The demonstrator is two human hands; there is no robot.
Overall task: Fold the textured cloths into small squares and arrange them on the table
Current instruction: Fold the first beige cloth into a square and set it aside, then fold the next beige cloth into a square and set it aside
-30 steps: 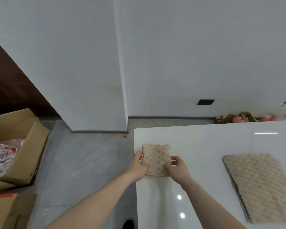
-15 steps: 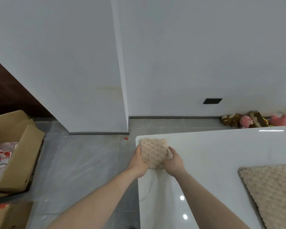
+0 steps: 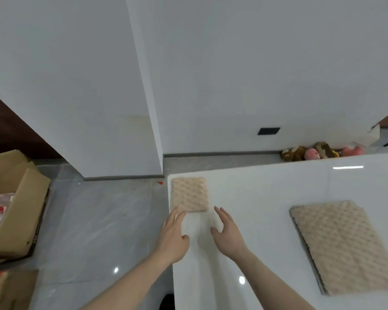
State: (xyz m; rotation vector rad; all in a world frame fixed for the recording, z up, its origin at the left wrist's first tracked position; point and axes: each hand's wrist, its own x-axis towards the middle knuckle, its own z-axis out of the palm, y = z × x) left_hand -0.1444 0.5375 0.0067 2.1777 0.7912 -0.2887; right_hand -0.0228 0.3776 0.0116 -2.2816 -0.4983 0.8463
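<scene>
Head view — folded cloth (image 3: 190, 194), open hands

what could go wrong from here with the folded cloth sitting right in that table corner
1. The folded cloth lies close to the table's far left corner, so a small nudge might push it over the edge to the floor.
2. The left hand has open fingers at the cloth's near edge; brushing it may undo the fold.
3. The flat cloths to the right reach near the table's front edge and could slide when lifted.
</scene>
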